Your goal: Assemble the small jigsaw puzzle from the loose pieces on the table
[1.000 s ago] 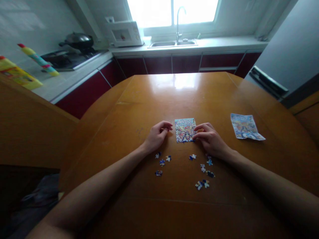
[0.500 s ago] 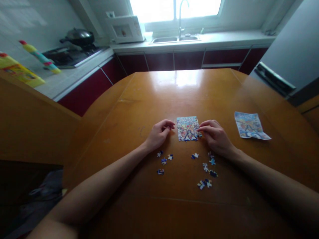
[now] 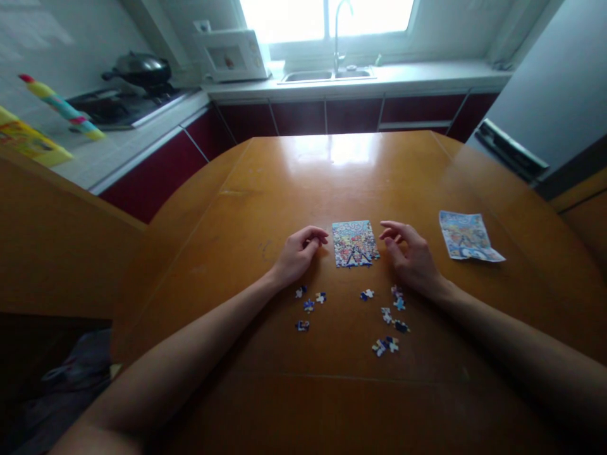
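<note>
A partly joined jigsaw puzzle point(image 3: 355, 243) with a colourful printed picture lies flat on the wooden table, its near and right edges uneven. Just left of it rests my left hand point(image 3: 300, 254), fingers loosely curled together with the thumb against them and nothing visible in them. My right hand point(image 3: 410, 254) is by the puzzle's right edge, apart from it, thumb and fingers spread with nothing between them. Loose puzzle pieces lie nearer me: several on the left around a blue piece point(image 3: 308, 306), several more on the right, including a light-blue piece point(image 3: 399, 304).
A creased picture sheet point(image 3: 467, 235) lies on the table point(image 3: 265, 177) to the right. Beyond the table are a sink point(image 3: 308, 76), a white microwave point(image 3: 232, 55) and a stove with a dark pan point(image 3: 142, 68). Bottles stand on the left counter.
My right hand has let go at the puzzle's right edge, drawn slightly away and opened its fingers. My left hand stays where it was. The view has shifted slightly.
</note>
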A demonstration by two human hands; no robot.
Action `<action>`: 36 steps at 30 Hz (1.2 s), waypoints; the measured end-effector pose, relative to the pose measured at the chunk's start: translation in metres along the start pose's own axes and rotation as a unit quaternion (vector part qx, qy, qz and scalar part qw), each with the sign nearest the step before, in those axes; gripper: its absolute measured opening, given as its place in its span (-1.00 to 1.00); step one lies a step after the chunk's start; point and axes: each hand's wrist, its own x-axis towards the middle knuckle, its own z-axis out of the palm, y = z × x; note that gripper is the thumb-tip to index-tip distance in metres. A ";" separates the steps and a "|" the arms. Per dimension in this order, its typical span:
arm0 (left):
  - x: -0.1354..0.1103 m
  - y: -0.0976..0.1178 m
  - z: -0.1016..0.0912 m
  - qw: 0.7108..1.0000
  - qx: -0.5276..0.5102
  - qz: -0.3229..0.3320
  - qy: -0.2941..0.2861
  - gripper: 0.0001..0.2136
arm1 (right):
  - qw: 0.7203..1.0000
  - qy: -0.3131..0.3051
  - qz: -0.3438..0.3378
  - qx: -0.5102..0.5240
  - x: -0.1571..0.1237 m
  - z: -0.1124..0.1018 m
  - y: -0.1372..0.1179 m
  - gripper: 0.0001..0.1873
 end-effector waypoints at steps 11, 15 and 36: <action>0.002 -0.003 0.001 0.999 -0.037 0.010 0.005 -0.82 | 0.996 0.061 0.057 0.008 0.002 0.002 0.002 -0.78; 0.002 -0.005 0.003 0.999 -0.044 0.020 0.005 -0.82 | 0.996 0.063 0.069 0.013 0.002 0.001 0.002 -0.77; 0.003 -0.003 -0.001 1.000 -0.010 0.010 -0.003 -0.74 | 0.994 0.050 0.083 0.051 0.005 0.001 0.009 -0.78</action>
